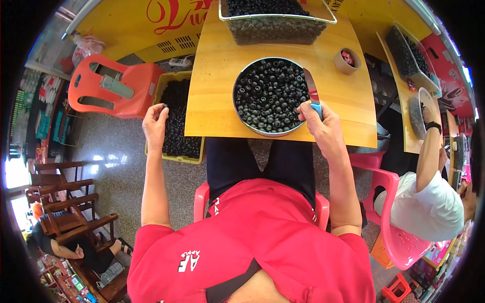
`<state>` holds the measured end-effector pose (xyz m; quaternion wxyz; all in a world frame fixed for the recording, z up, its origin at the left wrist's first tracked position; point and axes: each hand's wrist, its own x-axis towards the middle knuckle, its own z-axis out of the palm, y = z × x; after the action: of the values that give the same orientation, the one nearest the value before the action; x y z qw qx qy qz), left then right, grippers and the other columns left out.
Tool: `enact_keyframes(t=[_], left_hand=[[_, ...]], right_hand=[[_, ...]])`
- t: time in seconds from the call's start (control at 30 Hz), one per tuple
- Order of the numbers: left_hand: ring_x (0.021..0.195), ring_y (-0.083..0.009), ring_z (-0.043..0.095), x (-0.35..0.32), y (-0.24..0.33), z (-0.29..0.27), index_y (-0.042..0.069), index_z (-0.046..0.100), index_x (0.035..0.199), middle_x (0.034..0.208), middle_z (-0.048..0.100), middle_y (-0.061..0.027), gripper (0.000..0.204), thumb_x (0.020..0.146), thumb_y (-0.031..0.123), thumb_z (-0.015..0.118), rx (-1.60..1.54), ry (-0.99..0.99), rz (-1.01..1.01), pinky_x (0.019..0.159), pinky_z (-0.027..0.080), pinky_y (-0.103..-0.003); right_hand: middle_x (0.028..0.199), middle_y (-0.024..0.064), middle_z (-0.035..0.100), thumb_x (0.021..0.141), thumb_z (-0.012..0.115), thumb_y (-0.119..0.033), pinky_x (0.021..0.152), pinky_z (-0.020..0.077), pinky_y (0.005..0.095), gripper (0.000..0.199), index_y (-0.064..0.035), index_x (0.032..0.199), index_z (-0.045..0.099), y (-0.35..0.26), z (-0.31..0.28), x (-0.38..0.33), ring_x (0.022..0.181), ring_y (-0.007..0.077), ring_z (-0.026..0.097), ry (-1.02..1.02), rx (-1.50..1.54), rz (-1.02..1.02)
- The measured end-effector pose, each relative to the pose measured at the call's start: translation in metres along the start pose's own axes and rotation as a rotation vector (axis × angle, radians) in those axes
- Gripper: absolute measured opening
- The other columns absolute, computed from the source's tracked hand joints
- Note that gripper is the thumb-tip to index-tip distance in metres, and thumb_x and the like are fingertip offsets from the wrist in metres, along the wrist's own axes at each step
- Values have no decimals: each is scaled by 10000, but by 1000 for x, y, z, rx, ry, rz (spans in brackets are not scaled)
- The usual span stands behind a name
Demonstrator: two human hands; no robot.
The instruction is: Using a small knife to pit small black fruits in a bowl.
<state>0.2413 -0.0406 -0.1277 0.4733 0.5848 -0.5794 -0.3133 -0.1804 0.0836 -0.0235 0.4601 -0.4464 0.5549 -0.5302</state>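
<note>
In my left hand [155, 127], thumb and fingers pinch a small black round fruit [165, 106], above the edge of a yellow crate [174, 159] filled with similar dark fruits. My right hand [324, 126] is wrapped round the blue handle of a knife [310, 87]. Its blade points away from me over the right rim of a round metal pan [234, 96]. Black round fruits [270, 96], many with pale rings, fill the pan at the table's near edge. Whether my right fingertips also hold a fruit, I cannot tell.
On the wooden table [212, 65] stand a clear bin [278, 31] of dark fruits and a small cup [348, 68] with red bits. A green bottle [116, 87] lies on an orange chair [86, 93]. A person in white [424, 207] sits right, near another table.
</note>
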Motion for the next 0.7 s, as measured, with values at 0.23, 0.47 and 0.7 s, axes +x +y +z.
enact_keyframes(t=[0.23,0.47,0.7], left_hand=[[800,-156,605,-6,81,43,14,631,1070,977,623,-75,215,858,45,652,157,17,345,733,499,-264],[866,-246,631,-18,195,109,3,630,1011,952,631,-112,164,850,32,631,43,-855,684,750,499,-308],[841,-315,601,-8,189,175,32,619,887,838,583,-105,163,794,156,673,318,-1276,791,704,473,-410]], right_hand=[[745,-25,584,944,603,-244,471,275,168,222,-24,952,632,-1,0,-1,533,-3,369,35,-54,24],[746,-23,587,947,597,-240,475,276,168,221,-22,952,633,-5,1,0,540,-3,373,39,-56,45],[755,-32,584,946,597,-254,496,295,168,236,-22,958,641,0,-5,-1,566,2,384,1,-98,8]])
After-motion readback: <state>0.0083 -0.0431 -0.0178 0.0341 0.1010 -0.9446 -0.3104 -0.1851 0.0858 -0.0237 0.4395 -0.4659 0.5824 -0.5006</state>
